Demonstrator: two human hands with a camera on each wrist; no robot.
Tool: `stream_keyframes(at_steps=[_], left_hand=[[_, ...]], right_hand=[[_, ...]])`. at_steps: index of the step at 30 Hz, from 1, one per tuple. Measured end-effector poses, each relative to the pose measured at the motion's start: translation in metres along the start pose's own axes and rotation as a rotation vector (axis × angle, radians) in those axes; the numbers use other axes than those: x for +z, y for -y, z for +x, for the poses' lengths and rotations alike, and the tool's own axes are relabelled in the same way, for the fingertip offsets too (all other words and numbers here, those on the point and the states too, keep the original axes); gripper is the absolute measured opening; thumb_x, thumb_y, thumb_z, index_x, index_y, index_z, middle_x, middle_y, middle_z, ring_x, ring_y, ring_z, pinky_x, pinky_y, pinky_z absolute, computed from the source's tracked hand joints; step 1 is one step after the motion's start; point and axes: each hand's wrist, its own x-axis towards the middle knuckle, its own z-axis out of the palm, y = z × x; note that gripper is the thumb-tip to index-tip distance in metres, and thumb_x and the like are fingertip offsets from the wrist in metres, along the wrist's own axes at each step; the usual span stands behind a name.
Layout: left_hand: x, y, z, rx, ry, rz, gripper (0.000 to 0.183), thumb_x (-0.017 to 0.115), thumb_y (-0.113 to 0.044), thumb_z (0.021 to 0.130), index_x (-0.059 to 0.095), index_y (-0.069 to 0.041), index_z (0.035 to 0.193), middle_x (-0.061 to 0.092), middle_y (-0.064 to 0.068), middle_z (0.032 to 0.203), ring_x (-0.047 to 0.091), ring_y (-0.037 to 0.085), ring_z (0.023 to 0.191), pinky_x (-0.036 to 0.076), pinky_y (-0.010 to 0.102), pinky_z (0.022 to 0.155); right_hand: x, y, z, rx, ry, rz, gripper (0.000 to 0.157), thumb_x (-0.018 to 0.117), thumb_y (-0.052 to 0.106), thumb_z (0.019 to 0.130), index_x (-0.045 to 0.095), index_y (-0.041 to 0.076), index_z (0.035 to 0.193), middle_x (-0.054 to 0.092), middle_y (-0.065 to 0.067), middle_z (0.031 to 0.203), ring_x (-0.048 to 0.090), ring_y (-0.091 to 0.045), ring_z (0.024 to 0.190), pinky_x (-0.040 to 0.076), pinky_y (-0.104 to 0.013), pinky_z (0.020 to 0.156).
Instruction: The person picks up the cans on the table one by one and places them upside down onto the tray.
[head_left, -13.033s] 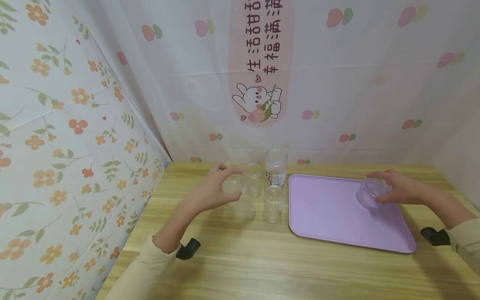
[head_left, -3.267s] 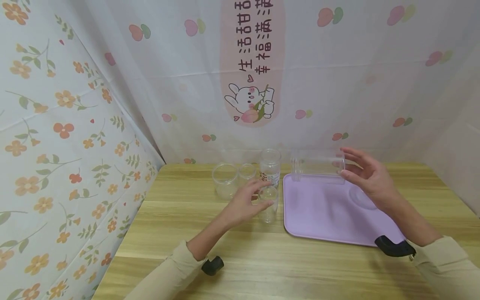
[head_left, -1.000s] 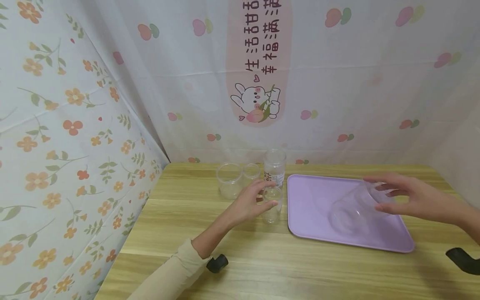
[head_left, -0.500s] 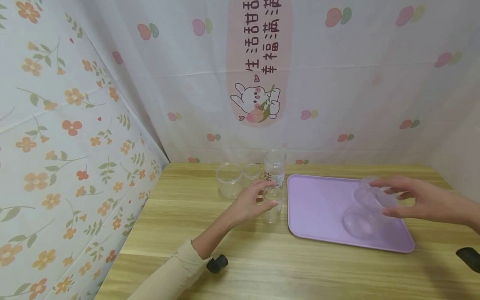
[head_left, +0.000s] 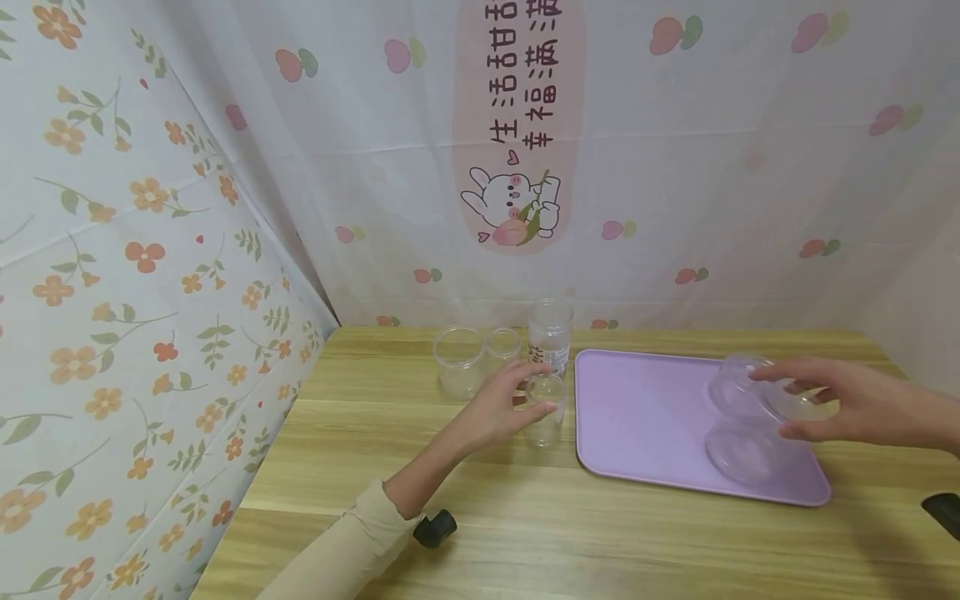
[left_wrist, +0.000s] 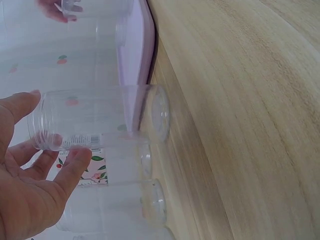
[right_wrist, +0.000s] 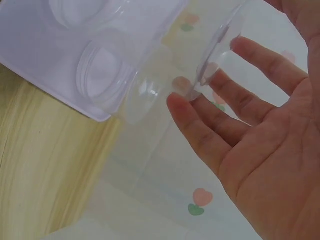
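Note:
My left hand (head_left: 495, 408) grips a slim clear jar (head_left: 546, 429) near its top, thumb on one side and fingers on the other. The jar stands upright on the table, left of the purple tray (head_left: 637, 417). Over the tray's right side, my right hand (head_left: 855, 408) holds a large clear jar (head_left: 742, 457) by its base end. This jar is mouth down, its rim low over the tray; whether it touches is unclear. Just behind it another clear jar (head_left: 733, 385) sits on the tray. In the right wrist view, my fingertips (right_wrist: 179, 102) lie against the see-through base.
Behind my left hand stand a wide clear jar (head_left: 459, 375), a narrower one (head_left: 504, 343) and a tall jar with a printed label (head_left: 551, 329). A patterned curtain (head_left: 675, 167) hangs at the table's (head_left: 525, 533) back edge.
Seconds ago my right hand held the large jar sideways above the tray; it has since turned it mouth down, lowered it and shifted it right. My left hand has stayed at the slim jar.

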Motion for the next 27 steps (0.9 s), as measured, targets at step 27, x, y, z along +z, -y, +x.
stream_keyframes(at_steps=[27], left_hand=[[-0.001,-0.002,0.0,-0.018,0.014,0.001,0.051,0.074,-0.019,0.096,0.056,-0.003,0.142,0.05,0.011,0.14,0.055,0.04,0.12,0.054,0.042,0.095]], right_hand=[[-0.007,-0.01,-0.006,0.001,0.11,-0.042,0.065,0.092,0.03,0.074,0.062,0.014,0.13,0.044,0.032,0.128,0.056,-0.001,0.102,0.053,-0.027,0.068]])
